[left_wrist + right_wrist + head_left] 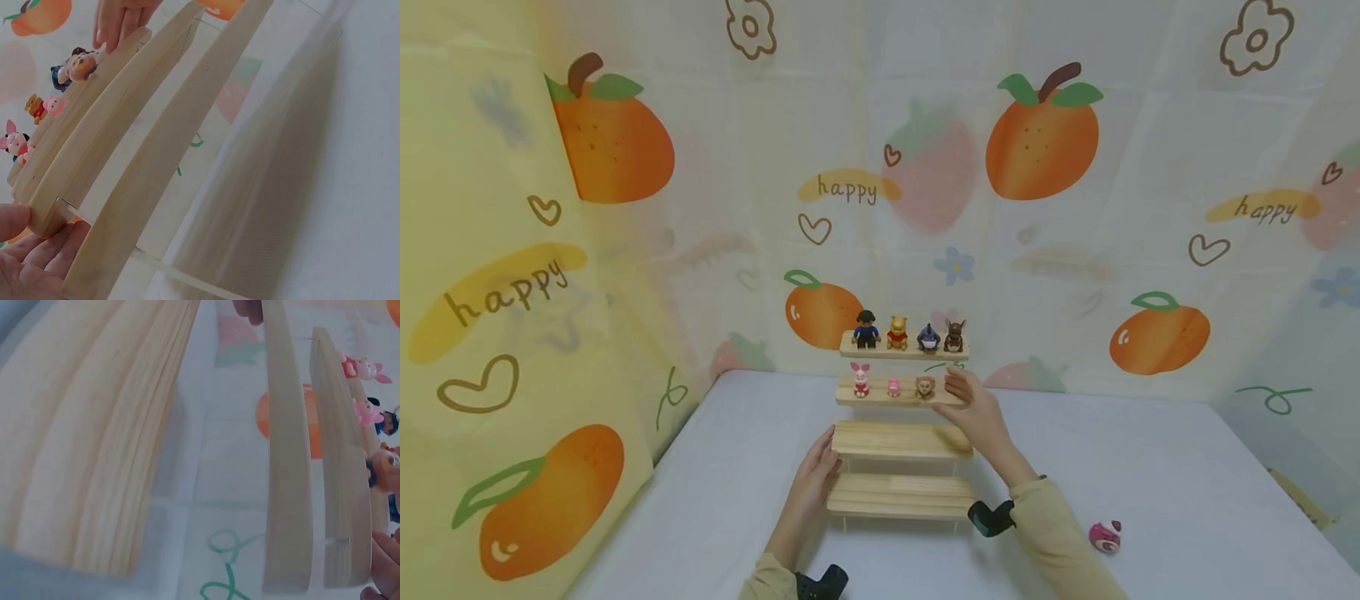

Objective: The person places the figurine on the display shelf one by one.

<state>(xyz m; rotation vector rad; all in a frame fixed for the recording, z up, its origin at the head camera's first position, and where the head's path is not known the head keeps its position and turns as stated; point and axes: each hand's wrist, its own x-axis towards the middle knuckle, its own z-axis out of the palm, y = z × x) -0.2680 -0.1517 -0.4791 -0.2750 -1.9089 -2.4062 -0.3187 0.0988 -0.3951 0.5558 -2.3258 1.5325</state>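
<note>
A four-tier wooden display stand (902,440) stands on the table. My left hand (817,467) grips the left end of its third board from the top, thumb on one side and fingers on the other in the left wrist view. My right hand (973,408) is at the right end of the second board, thumb and fingers apart, with nothing visible between them. Beside its fingers sits a lion figurine (925,387). Further left on that board are a small pink pig figurine (893,387) and a pink figurine with long ears (861,382).
Several figurines line the top board, among them a yellow bear in red (897,333), a blue donkey (928,337) and a dark-haired figure (866,330). A pink-and-white figurine (1106,536) lies on the white tabletop (1150,467) at right. A printed curtain (925,67) hangs behind.
</note>
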